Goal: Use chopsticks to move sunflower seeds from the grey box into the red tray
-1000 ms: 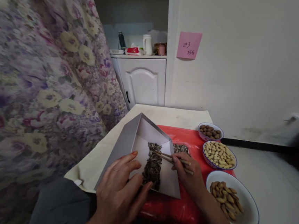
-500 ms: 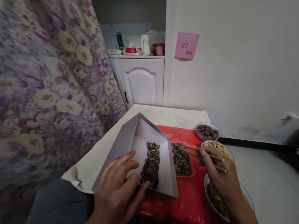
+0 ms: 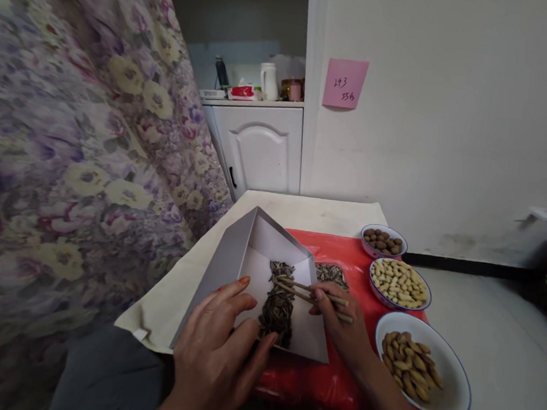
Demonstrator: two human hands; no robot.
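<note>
Wooden chopsticks (image 3: 316, 295) are gripped in my right hand (image 3: 340, 322), which reaches over the right wall of a grey box (image 3: 253, 264) with slanted sides. Their tips touch the strip of sunflower seeds (image 3: 278, 307) inside the box. Whether a seed is pinched between the tips is too small to tell. My left hand (image 3: 218, 340) rests at the near left edge of the box, fingers spread and curved over it. More sunflower seeds (image 3: 332, 274) lie in a shallow clear tray just right of the box, partly hidden by the box wall and my right hand.
Along the table's right side stand a bowl of round brown nuts (image 3: 382, 241), a bowl of pale pistachio-like nuts (image 3: 399, 283) and a larger bowl of long tan nuts (image 3: 411, 366). Red plastic sheeting (image 3: 359, 263) covers part of the cream tablecloth (image 3: 311, 213). A floral curtain (image 3: 91, 151) hangs left.
My right hand with the chopsticks has moved left, from above the seed tray to inside the box. The bowls at the right are now uncovered. My left hand stays in place.
</note>
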